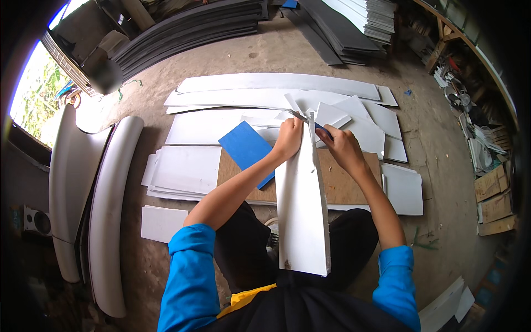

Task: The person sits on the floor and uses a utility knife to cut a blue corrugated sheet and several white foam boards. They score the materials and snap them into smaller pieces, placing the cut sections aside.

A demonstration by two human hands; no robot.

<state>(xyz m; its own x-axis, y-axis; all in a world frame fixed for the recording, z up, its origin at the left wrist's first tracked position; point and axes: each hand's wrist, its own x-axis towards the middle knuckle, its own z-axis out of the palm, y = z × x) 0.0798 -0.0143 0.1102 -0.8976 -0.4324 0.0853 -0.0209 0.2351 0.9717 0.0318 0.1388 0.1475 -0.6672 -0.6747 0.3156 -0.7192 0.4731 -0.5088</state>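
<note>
A long white panel strip (301, 216) stretches from my lap up to my hands, one long edge turned up on its right side. My left hand (289, 138) is closed on its far left edge. In my right hand (344, 148) is a slim tool with a blue handle (323, 130), the fingers wrapped round it. Its dark, narrow end crosses the far end of the strip, and its exact kind is hard to make out. Beneath both hands lie a brown wooden board (351, 176) and a flat blue rectangular piece (243, 145).
White panels (191, 127) and loose offcuts (359, 133) are spread on the floor ahead. Curved white pieces (113, 216) stand at the left. Dark sheets (188, 41) are stacked at the back, with more piled at the back right. Cardboard (492, 199) lines the right side.
</note>
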